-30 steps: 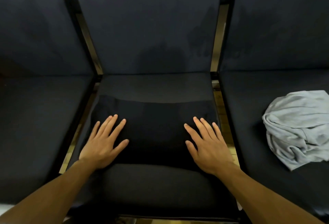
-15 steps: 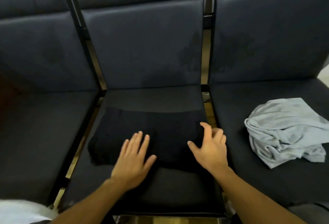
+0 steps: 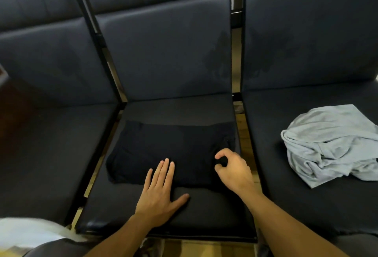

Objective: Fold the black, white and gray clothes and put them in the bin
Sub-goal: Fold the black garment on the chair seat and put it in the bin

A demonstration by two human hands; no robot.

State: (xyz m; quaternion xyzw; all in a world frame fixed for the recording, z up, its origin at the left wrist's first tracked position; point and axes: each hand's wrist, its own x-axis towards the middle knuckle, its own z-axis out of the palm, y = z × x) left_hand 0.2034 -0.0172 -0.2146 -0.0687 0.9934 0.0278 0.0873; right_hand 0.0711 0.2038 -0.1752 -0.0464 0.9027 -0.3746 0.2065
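- Black garment [image 3: 171,150], folded into a flat rectangle, lies on the middle seat [image 3: 204,211] of a row of dark padded chairs; I use that garment as my landmark for everything else.
- My left hand [image 3: 158,191] lies flat with straight fingers across the garment's near edge, fingertips on the cloth and the thumb spread out on the bare seat cushion just in front of it.
- My right hand [image 3: 233,167] sits at the garment's near right corner, thumb and forefinger curled toward each other; they seem to pinch a bit of the black cloth, though dark fabric on dark fabric makes the contact hard for me to confirm.
- Gray garment [image 3: 331,146] lies crumpled and unfolded well to the right of the black one, on the right-hand seat [image 3: 286,195], with a loose flap spread toward the backrest.
- Behind the black garment rises the middle backrest [image 3: 163,56], with dark blotches on its right part.
- Left of the black garment I see the left-hand seat [image 3: 51,154], beyond a dark metal frame bar [image 3: 96,31].
- Near and far left of the garment, at the bottom corner of my view, a blurred white thing [image 3: 28,234] shows; I cannot tell what it is.
- Brownish floor [image 3: 204,247] shows under the front edge of the middle seat.
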